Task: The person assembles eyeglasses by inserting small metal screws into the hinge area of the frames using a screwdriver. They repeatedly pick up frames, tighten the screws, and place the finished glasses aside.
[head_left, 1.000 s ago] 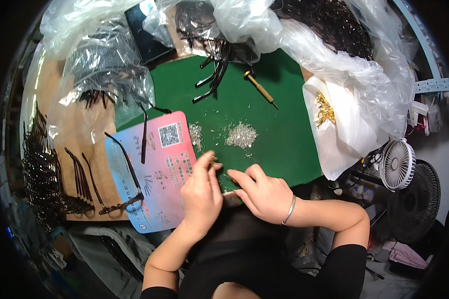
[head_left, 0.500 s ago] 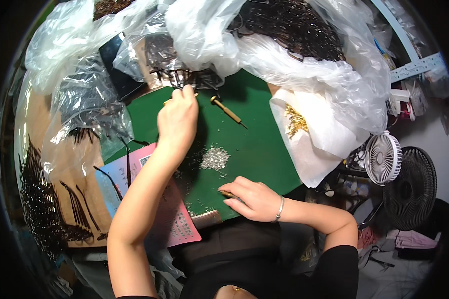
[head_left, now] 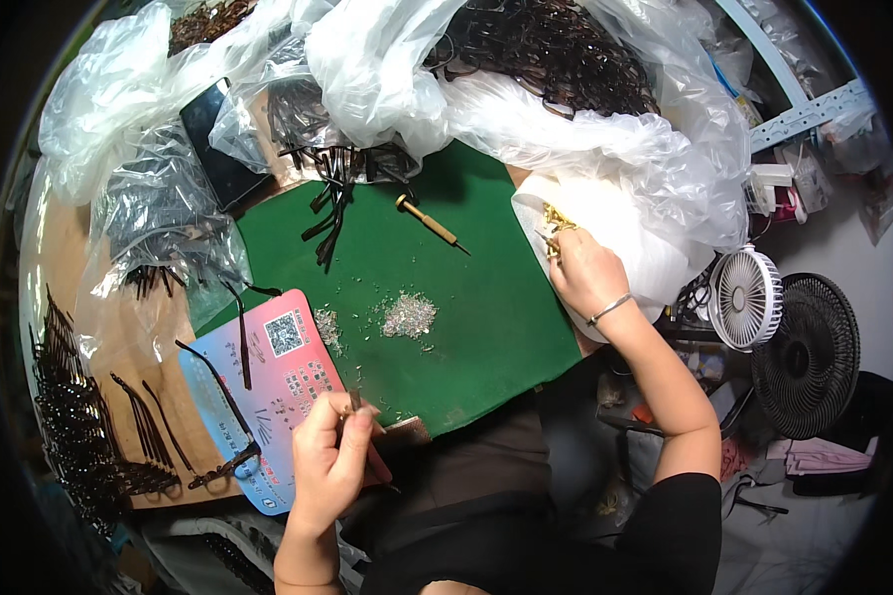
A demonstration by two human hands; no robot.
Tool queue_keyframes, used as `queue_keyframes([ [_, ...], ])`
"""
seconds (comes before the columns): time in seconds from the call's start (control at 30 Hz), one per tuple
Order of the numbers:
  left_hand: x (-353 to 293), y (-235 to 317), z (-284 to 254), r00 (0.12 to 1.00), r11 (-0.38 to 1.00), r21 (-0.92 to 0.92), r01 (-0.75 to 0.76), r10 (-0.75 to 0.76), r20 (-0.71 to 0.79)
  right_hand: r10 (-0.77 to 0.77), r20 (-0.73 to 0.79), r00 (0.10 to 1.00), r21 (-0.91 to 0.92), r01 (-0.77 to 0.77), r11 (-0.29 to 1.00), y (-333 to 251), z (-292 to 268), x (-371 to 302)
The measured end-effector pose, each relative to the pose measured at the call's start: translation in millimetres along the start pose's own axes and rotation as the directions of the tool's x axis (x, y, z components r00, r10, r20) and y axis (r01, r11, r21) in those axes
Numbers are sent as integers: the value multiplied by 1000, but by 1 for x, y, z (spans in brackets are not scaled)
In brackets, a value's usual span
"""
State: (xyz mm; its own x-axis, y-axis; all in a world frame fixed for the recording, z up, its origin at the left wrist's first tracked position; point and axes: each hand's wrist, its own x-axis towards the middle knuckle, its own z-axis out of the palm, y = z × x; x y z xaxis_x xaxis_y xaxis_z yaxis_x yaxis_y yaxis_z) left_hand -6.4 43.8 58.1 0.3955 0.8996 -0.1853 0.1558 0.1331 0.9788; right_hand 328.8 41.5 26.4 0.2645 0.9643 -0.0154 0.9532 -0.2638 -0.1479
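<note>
My left hand (head_left: 329,461) is closed near the front edge of the green mat, over the blue and pink printed sheet (head_left: 286,397). A slim brown piece (head_left: 355,399), which looks like an eyeglass temple, pokes up from its fingers; the rest is hidden. At the right, my right hand (head_left: 587,273) has its fingers at a heap of small gold metal pieces (head_left: 558,216) on white wrapping. A thin dark tip shows by those fingers, seemingly the screwdriver's (head_left: 543,236); its handle is hidden. Dark temples (head_left: 332,203) stick out from a plastic bag onto the mat.
Tiny silvery parts (head_left: 409,315) are heaped mid-mat (head_left: 476,347). A second screwdriver (head_left: 430,222) lies behind them. A glasses frame (head_left: 230,466) sits at the sheet's left, with dark frames (head_left: 69,416) stacked beyond. Plastic bags (head_left: 377,94) line the back; fans (head_left: 746,297) stand right.
My left hand has drawn back from the temples at the far edge to the near edge. My right hand has moved from the mat's front to the gold pieces. Several temples now spread onto the mat.
</note>
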Motion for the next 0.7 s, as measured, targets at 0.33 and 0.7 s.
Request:
queue_keyframes([
  [0.33,-4,-2,5,970,973,-75,220,-210,126,105,68,992,94,-111,989,6,-8,12],
  [0.7,-4,-12,22,925,936,-155,314,-266,270,-437,638,634,767,-474,433,-97,-57,-33],
])
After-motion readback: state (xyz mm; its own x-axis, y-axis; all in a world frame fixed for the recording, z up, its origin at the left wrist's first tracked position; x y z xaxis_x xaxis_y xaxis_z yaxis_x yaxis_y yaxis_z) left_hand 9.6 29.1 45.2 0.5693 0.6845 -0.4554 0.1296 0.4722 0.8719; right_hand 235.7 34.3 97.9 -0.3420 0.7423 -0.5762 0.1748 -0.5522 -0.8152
